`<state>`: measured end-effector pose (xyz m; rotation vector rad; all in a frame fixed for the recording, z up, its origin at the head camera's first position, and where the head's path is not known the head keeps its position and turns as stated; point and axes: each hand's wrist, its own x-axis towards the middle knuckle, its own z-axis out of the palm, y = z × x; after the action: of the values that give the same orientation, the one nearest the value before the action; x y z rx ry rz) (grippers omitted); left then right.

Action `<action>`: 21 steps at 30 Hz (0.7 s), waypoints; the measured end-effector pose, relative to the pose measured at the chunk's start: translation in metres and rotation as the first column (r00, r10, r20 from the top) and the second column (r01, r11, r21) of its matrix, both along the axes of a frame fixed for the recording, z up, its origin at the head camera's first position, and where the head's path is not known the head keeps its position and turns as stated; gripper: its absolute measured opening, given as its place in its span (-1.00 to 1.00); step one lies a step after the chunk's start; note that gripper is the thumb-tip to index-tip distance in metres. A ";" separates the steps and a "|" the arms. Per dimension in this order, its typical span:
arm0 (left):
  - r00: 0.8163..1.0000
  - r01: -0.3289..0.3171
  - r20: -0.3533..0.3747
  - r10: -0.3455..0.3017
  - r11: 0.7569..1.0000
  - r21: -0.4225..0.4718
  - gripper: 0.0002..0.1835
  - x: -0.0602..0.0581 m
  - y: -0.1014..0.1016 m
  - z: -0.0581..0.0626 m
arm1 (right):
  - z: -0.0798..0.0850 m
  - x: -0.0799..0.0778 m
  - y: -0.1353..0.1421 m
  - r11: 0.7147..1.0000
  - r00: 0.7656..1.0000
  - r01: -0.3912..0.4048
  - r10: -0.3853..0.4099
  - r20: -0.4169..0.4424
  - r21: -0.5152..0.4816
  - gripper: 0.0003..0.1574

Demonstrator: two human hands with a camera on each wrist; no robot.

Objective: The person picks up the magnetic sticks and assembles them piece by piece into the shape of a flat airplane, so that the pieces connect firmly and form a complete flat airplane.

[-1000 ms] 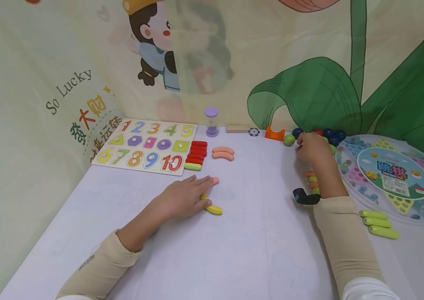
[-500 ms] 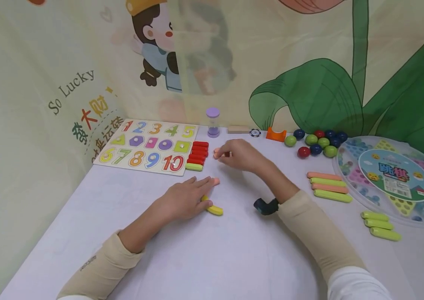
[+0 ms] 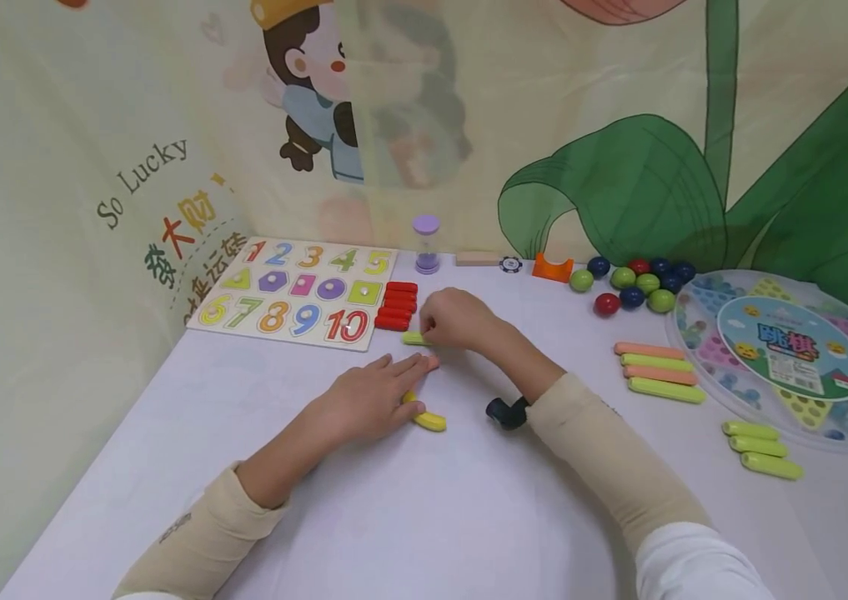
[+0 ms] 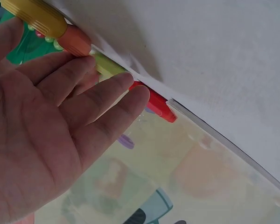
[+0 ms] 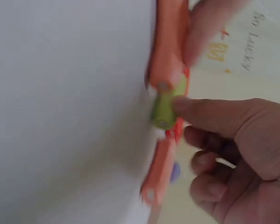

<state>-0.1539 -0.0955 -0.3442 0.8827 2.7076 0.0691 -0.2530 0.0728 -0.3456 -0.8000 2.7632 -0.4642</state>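
My left hand [image 3: 369,397] lies low over the white table with its fingers straight. Its fingertips overlap a salmon stick-shaped toy piece [image 3: 433,362], and the thumb lies over a curved yellow piece [image 3: 429,421]. Just beyond, my right hand [image 3: 459,321] pinches a light green toy stick [image 3: 413,338] between thumb and finger. In the right wrist view, the thumb presses on that green stick [image 5: 164,113], with salmon pieces on both sides of it. Several red sticks [image 3: 397,306] lie in a row left of the right hand, which hides the area behind it.
A number puzzle board [image 3: 303,292] stands at the back left, near a purple sand timer [image 3: 427,246]. To the right are colored balls [image 3: 629,283], a row of salmon and green sticks [image 3: 659,373], three green sticks [image 3: 761,450] and a round board-game case [image 3: 791,358].
My right hand came left from the balls to the curved salmon pieces, then down to the green stick, which has slid right from below the red row. The left hand stays put.
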 end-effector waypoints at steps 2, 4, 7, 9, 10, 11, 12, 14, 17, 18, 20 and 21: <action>1.000 -0.011 0.002 0.011 1.000 -0.011 -0.29 -0.001 0.001 0.000 | 0.002 0.005 0.023 0.998 0.997 0.057 -0.058 0.056 0.009 -0.88; 1.000 -0.020 0.006 0.020 1.000 -0.021 -0.28 -0.001 0.002 0.000 | 0.003 0.010 0.046 0.995 0.989 0.097 -0.097 0.113 0.004 -0.88; 1.000 -0.024 0.001 0.024 0.999 -0.033 -0.27 -0.001 0.003 0.001 | 0.002 0.018 0.069 0.992 0.981 0.123 -0.115 0.154 -0.040 -0.87; 1.000 -0.028 -0.006 0.028 0.999 -0.032 -0.27 0.000 0.002 0.001 | 0.001 0.023 0.071 0.991 0.986 0.103 -0.092 0.138 -0.082 -0.87; 1.000 -0.027 -0.010 0.027 0.999 -0.031 -0.27 0.000 0.002 0.002 | 0.000 0.025 0.068 0.991 0.990 0.084 -0.071 0.125 -0.101 -0.88; 1.000 -0.027 -0.011 0.027 0.999 -0.026 -0.27 0.000 0.002 0.002 | -0.001 0.027 0.063 0.991 0.992 0.063 -0.050 0.113 -0.118 -0.88; 1.000 -0.027 -0.009 0.027 0.999 -0.022 -0.27 -0.001 0.001 0.002 | -0.002 0.029 0.058 0.992 0.995 0.040 -0.028 0.092 -0.121 -0.88; 1.000 -0.030 -0.001 0.030 0.999 -0.019 -0.26 -0.001 0.001 0.001 | -0.004 0.031 0.046 0.994 0.999 -0.009 0.015 0.049 -0.112 -0.89; 0.999 -0.037 0.017 0.037 0.999 -0.014 -0.25 -0.001 0.000 0.000 | -0.006 0.034 0.036 0.996 0.999 -0.019 0.022 0.026 -0.091 -0.89; 0.999 -0.040 0.023 0.041 0.999 -0.014 -0.25 -0.001 0.000 0.000 | -0.006 0.034 0.035 0.997 1.000 -0.007 0.009 0.020 -0.082 -0.89; 0.999 -0.043 0.027 0.043 0.999 -0.016 -0.24 -0.001 -0.001 0.001 | -0.004 0.032 0.035 0.996 0.999 0.034 -0.032 0.027 -0.084 -0.91; 0.999 -0.042 0.029 0.042 0.999 -0.017 -0.24 -0.001 -0.001 0.001 | -0.001 0.030 0.035 0.994 0.998 0.054 -0.051 0.030 -0.095 -0.94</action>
<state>-0.1553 -0.0964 -0.3431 0.8139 2.6954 0.0675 -0.2226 0.1081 -0.3468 -0.7375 2.7604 -0.6167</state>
